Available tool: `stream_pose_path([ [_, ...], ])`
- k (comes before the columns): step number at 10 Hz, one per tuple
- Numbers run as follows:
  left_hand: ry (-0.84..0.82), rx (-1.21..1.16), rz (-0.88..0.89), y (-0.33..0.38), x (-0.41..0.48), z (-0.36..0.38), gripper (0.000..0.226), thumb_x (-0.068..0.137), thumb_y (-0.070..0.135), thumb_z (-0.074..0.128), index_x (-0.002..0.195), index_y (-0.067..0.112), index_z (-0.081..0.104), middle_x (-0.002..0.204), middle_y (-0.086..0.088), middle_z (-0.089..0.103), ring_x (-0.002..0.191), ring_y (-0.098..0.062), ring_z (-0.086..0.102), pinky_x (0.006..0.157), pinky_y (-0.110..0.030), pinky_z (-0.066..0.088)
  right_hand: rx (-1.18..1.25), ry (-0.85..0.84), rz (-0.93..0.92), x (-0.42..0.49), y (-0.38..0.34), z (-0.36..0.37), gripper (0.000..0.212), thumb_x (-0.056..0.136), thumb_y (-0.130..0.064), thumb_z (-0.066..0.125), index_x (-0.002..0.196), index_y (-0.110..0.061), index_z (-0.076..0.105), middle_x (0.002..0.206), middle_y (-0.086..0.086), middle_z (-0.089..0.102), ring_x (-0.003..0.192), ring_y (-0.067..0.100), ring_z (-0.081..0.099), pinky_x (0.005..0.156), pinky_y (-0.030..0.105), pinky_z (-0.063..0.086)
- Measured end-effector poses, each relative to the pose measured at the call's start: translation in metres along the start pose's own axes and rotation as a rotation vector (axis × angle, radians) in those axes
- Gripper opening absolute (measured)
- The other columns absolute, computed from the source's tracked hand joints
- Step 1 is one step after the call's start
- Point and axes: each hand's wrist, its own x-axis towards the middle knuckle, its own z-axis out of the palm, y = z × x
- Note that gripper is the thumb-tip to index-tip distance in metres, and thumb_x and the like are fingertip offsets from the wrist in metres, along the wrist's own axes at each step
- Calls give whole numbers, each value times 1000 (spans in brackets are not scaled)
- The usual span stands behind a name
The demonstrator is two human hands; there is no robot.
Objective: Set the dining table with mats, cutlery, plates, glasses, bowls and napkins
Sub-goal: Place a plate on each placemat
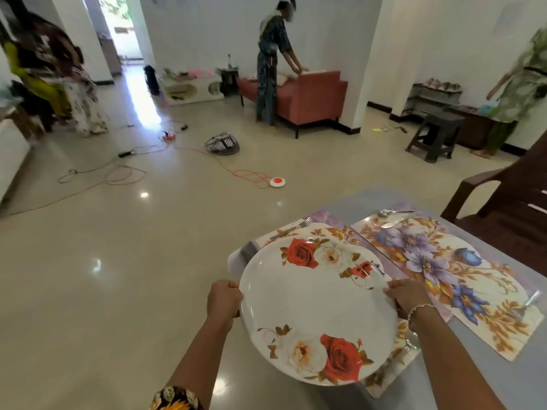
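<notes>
Plate (318, 309) long axis near-to-far; left hand (223, 300), right hand (410, 295) grip opposite side rims.

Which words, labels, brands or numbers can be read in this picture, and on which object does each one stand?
No text can be read anywhere in this picture.
plate: only red and white roses, no words.
purple-flowered mat: only flowers, no label.
knife: no brand mark can be seen.
pale sheet on the right wall: too blurred to tell whether it bears writing.
</notes>
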Motion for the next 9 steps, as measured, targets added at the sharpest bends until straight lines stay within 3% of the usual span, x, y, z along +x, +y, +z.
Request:
stream_pose_path([
  [1, -75, 18, -37, 3, 32, 13, 24, 73, -16, 42, 72, 4, 56, 71, -15, 53, 66, -24, 49, 59, -34, 50, -110, 18, 49, 34, 0, 8, 32, 86, 0, 59, 117, 9, 58, 94, 11, 51, 89, 22, 47, 85, 33, 43],
  [2, -151, 72, -63, 12, 67, 25, 19, 76, -14, 44, 73, 1, 56, 73, -16, 56, 67, -26, 53, 64, -37, 54, -152, 73, 112, 47, -2, 20, 33, 87, -1, 58, 118, 8, 57, 94, 9, 50, 87, 20, 46, 70, 24, 41],
  [3, -234, 138, -86, 22, 102, 36, 21, 79, -13, 43, 68, 5, 50, 74, -14, 54, 71, -26, 53, 68, -40, 53, -178, 130, 142, 57, 0, 32, 32, 87, 0, 57, 118, 7, 57, 94, 9, 49, 86, 20, 45, 66, 21, 38],
  [4, -295, 187, -105, 33, 129, 44, 22, 83, -10, 42, 71, 7, 48, 79, -14, 54, 75, -26, 52, 69, -41, 52, -145, 192, 191, 65, 3, 44, 23, 84, 6, 57, 106, 7, 62, 89, 13, 52, 83, 25, 48, 75, 33, 43],
  [5, -357, 224, -139, 39, 145, 49, 25, 86, -11, 44, 68, 6, 46, 78, -13, 56, 76, -29, 56, 65, -39, 54, -78, 284, 231, 66, 8, 55, 7, 78, 12, 58, 84, 10, 60, 75, 14, 50, 79, 28, 49, 72, 41, 43],
  [6, -412, 248, -138, 45, 156, 53, 28, 87, -12, 45, 66, 8, 43, 77, -12, 54, 72, -28, 56, 61, -37, 54, -3, 331, 257, 65, 11, 60, 11, 76, 13, 56, 86, 18, 58, 76, 16, 48, 75, 27, 46, 67, 34, 34],
  [7, -484, 304, -130, 49, 165, 58, 28, 86, -13, 47, 67, 7, 43, 75, -12, 55, 67, -27, 56, 58, -37, 54, 21, 358, 256, 65, 13, 60, 11, 78, 12, 57, 87, 6, 60, 85, 16, 52, 80, 28, 50, 70, 35, 37],
  [8, -456, 398, -25, 55, 167, 64, 19, 84, -5, 55, 69, 5, 50, 71, -12, 55, 66, -28, 55, 63, -35, 49, 47, 431, 247, 63, 16, 57, 23, 79, 10, 59, 101, 6, 63, 95, 11, 54, 87, 26, 50, 80, 37, 42],
  [9, -303, 602, 286, 72, 148, 77, 18, 87, 14, 60, 103, 7, 60, 99, -9, 61, 97, -31, 58, 78, -34, 41, 77, 486, 220, 53, 19, 49, 21, 79, 9, 56, 98, 6, 65, 93, 10, 56, 87, 25, 50, 84, 39, 43],
])
